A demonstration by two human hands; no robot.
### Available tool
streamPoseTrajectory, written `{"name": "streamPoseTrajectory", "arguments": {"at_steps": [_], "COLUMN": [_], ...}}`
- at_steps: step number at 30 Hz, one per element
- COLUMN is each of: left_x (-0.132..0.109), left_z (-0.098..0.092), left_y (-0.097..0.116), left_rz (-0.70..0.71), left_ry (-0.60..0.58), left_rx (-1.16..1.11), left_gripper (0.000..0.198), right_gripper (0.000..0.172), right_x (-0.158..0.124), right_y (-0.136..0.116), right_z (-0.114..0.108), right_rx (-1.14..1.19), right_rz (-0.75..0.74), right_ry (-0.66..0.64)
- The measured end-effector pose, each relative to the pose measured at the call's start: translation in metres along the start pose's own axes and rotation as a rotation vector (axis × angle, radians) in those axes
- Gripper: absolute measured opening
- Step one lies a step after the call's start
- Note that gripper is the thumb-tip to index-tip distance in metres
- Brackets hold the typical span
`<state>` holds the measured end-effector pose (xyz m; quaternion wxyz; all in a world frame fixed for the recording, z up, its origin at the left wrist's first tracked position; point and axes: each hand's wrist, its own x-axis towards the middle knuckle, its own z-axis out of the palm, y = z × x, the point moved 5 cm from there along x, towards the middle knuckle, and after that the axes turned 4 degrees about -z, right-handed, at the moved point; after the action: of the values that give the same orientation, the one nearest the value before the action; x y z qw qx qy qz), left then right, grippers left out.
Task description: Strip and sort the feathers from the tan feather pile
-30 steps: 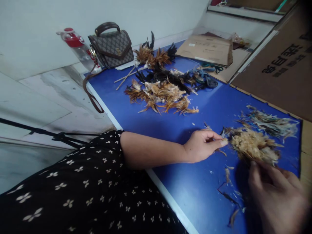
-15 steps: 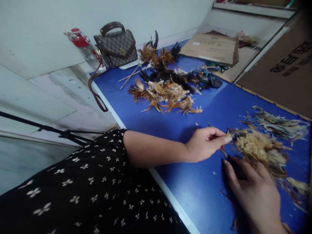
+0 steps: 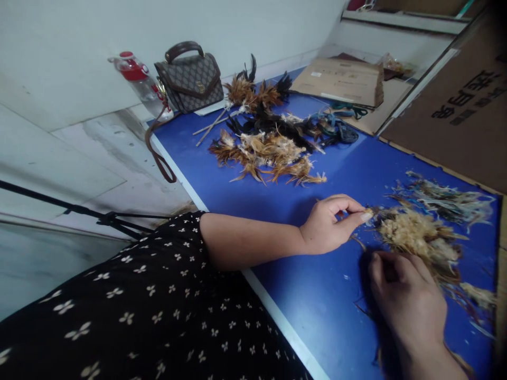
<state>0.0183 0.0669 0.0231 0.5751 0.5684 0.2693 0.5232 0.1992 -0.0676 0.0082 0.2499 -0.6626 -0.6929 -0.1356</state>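
Sorting looks mid-way: left hand [image 3: 330, 224] pinches a feather from the tan feather pile [image 3: 415, 237], right hand [image 3: 407, 306] rests curled, grip unclear, finished bunches [image 3: 269, 150] on the tabletop [image 3: 277, 200].

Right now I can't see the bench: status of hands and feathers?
Left hand pinching feather pile edge. Right hand flat on pile's near side. Nothing in the way.

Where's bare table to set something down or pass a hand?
Bare blue table runs between the far feather pile and the left hand. More bare surface lies near the front edge, beside the right hand. It is crowded around the tan feather clump that both hands touch, and at the back by the handbag and bottle.
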Motion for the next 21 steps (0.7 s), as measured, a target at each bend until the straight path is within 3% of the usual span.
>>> {"name": "streamPoseTrajectory", "arguments": {"at_steps": [5, 10, 15, 18, 21], "left_x": [-0.002, -0.002, -0.006, -0.011, -0.018], "left_z": [0.002, 0.001, 0.005, 0.012, 0.022], "left_y": [-0.003, -0.003, -0.01, -0.017, -0.025], "left_rz": [-0.029, -0.058, -0.164, -0.226, -0.348], "left_ry": [-0.034, -0.025, -0.067, -0.164, -0.318], "left_rx": [0.011, -0.017, -0.039, -0.017, -0.04], "left_gripper": [0.045, 0.043, 0.036, 0.031, 0.033], "right_gripper": [0.044, 0.039, 0.028, 0.02, 0.022], "right_x": [0.006, 0.008, 0.008, 0.005, -0.001], "right_y": [-0.009, -0.01, -0.011, -0.014, -0.013], "right_z": [0.007, 0.011, -0.005, -0.015, -0.02], "right_rx": [-0.039, -0.032, -0.108, -0.181, -0.255], "right_rz": [-0.076, -0.111, -0.126, -0.238, -0.31], "right_ry": [-0.031, -0.044, 0.033, 0.089, 0.119]}}
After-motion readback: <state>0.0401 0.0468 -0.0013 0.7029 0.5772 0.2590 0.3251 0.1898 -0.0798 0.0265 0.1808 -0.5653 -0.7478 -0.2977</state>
